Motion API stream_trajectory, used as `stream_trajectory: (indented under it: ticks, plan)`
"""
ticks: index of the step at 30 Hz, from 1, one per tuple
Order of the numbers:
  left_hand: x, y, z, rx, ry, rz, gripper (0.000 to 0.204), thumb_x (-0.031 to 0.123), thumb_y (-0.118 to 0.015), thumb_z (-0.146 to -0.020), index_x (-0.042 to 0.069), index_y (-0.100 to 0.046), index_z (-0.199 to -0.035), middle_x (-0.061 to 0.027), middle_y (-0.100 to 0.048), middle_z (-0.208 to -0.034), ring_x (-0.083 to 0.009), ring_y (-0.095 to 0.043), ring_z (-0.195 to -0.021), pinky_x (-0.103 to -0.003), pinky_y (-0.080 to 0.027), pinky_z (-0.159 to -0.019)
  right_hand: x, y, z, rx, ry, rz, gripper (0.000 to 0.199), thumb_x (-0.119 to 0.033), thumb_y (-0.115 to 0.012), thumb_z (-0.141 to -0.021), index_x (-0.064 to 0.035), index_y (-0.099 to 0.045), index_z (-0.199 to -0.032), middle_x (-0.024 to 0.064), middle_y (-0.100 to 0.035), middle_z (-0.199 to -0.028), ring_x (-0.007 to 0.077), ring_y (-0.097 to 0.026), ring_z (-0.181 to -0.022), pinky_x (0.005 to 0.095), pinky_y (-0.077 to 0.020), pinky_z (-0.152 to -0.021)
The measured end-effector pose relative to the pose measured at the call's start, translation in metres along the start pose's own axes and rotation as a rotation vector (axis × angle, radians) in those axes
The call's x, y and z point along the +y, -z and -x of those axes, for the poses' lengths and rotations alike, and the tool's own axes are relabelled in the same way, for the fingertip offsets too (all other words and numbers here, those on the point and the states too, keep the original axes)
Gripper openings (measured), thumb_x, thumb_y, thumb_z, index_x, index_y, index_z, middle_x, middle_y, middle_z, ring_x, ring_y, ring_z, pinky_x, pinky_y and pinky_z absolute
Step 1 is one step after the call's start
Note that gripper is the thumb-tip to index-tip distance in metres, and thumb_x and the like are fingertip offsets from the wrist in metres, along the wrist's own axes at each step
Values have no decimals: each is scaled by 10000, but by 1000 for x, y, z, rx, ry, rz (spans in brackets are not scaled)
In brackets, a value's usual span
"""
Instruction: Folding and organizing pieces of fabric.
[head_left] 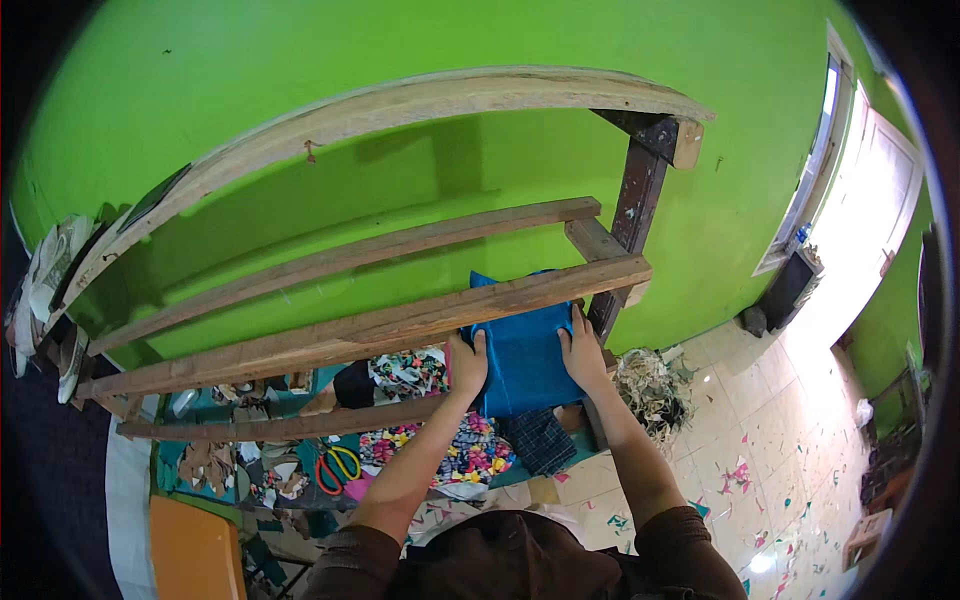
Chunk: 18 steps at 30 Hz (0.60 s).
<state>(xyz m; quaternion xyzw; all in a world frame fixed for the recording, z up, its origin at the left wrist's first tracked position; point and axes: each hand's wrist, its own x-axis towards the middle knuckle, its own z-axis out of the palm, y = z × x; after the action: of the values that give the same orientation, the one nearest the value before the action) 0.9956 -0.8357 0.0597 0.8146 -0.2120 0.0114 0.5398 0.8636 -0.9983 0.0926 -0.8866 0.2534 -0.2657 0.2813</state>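
A glossy blue sheet [530, 365], perhaps woven plastic or fabric, hangs over a wooden rail [400, 325] near its right end. My left hand [468, 366] grips the sheet's left edge just below the rail, thumb on the front and fingers partly hidden. At the opposite edge, my right hand [583, 352] holds it the same way, with the thumb pointing up. Part of the sheet shows behind the rail. Under it lie a dark checked cloth [541, 441] and a flowered cloth [440, 448].
Scissors [335, 468] with red and yellow handles lie among cloth scraps on the low surface. A higher curved-looking beam [440, 90] and a dark post [640, 190] form the rack. Scraps litter the tiled floor [780, 440]; an orange panel [195, 545] stands lower left.
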Motion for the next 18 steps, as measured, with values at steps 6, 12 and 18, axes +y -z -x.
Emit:
stream_trajectory:
  ticks: [6, 12, 18]
  plan:
    - [5, -37, -7, 71, -142, 137, 560, 298, -476, -888, -98, -264, -1223, -351, -410, -1141, -468, -407, -1079, -464, -338, -916, 30, 9, -21, -19, 77, 107, 530, -240, -416, -908, -30, -213, -1350, 262, -408, -1161, 447, -523, -930, 477, -490, -731]
    - [3, -62, 3, 100, 57, -42, 492, 289, -438, -897, -59, -287, -1212, -371, -422, -1097, -515, -417, -1007, -527, -358, -859, 42, 11, -23, -108, 42, 158, 453, -212, -433, -895, -130, -294, -1318, 257, -396, -1171, 446, -526, -916, 503, -465, -742]
    - [17, -68, -1, 145, 58, -16, 450, 273, -433, -900, -71, -321, -1168, -374, -433, -1065, -513, -433, -977, -532, -364, -826, 45, 26, -44, -190, 83, 206, 417, -212, -411, -902, -100, -314, -1292, 268, -373, -1214, 446, -558, -840, 491, -489, -696]
